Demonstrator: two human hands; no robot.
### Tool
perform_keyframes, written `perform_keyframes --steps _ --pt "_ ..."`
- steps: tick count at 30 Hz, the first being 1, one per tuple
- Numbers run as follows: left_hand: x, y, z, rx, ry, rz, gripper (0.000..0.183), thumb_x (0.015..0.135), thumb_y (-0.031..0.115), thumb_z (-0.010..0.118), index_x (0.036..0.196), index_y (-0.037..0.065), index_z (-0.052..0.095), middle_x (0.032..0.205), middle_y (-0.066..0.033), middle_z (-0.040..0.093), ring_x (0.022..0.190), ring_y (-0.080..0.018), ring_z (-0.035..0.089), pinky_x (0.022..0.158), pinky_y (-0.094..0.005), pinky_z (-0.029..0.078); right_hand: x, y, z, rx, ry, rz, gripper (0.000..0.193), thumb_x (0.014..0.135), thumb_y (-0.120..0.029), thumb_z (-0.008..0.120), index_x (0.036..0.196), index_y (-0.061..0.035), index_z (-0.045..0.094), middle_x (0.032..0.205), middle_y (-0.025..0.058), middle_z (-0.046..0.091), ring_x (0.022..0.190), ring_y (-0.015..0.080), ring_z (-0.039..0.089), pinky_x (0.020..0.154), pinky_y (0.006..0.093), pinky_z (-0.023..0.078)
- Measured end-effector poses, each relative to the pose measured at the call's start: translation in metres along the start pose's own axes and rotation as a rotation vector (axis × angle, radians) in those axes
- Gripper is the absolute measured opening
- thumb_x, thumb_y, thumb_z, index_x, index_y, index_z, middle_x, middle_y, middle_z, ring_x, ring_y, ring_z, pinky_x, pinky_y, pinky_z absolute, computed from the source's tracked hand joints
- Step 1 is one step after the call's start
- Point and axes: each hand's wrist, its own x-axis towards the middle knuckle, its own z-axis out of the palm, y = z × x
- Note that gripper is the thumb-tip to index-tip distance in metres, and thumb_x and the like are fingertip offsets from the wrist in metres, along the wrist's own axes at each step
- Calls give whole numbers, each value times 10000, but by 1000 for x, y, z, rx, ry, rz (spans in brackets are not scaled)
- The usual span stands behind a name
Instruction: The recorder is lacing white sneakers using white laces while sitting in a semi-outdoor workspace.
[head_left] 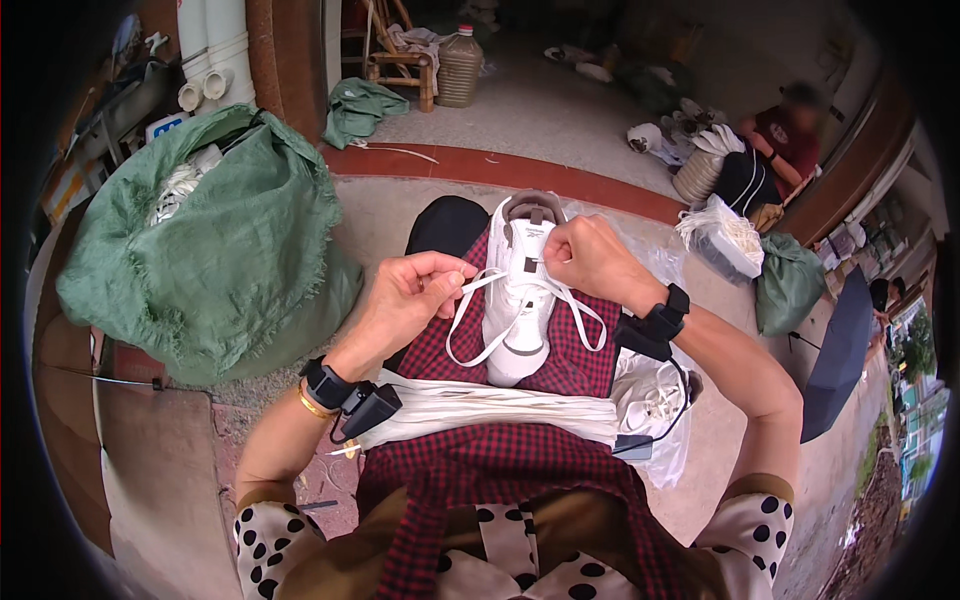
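A white sneaker [518, 335] lies on my lap over a red-and-black checked apron [585, 372], its toe pointing toward me. White shoelace [478, 352] runs through the lower eyelets and hangs in loops on both sides. My left hand [420, 292] pinches a stretch of this lace between thumb and fingers, just left of the shoe. On the other side, my right hand [592, 258] is closed against the upper eyelets beside the tongue; its fingertips hide what they grip. A thick bundle of white laces [490, 412] lies across my lap, nearer to me.
At the left stands a big green sack [215, 270] with white shoes inside. Clear plastic with another white shoe [655, 400] is at my right. Farther right are a tub of white laces [722, 240], a green bag [790, 285], a dark umbrella [838, 350] and a seated person [795, 135].
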Motion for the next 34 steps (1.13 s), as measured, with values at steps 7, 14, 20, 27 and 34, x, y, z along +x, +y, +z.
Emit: perform_keyframes --steps 7,14,20,27,34 --pt "0 -23 -1 -54 -7 37 182 985 85 577 1088 -11 692 790 -7 643 672 -51 556 613 -208 470 6 0 13 -321 -9 -46 78 656 12 609 687 56 665 699 263 618 677 417 656 598 449 518" --pt "4 -34 -5 -53 15 47 183 990 84 566 1084 -10 691 805 -6 653 677 -48 557 617 -201 475 15 -12 -2 -92 -232 44 80 713 -20 637 707 57 655 675 223 635 632 350 661 589 386 512" --pt "9 -47 -1 -44 19 41 167 986 79 571 1064 1 695 802 -2 660 667 -38 555 598 -194 480 0 -19 17 21 -86 137 88 793 -65 679 803 21 667 679 148 658 619 293 639 616 381 509" --pt "10 -55 -3 -21 4 98 160 981 79 577 1062 10 697 795 11 655 652 -27 558 573 -190 482 7 -21 17 -374 -138 0 57 753 -16 645 804 -1 623 714 199 659 736 390 672 653 487 512" --pt "10 -56 -1 -1 7 85 174 990 111 578 1077 21 699 811 8 660 667 -29 567 579 -192 489 19 -15 15 -23 -195 273 94 821 -134 687 812 -41 669 815 90 738 726 267 710 655 421 532"
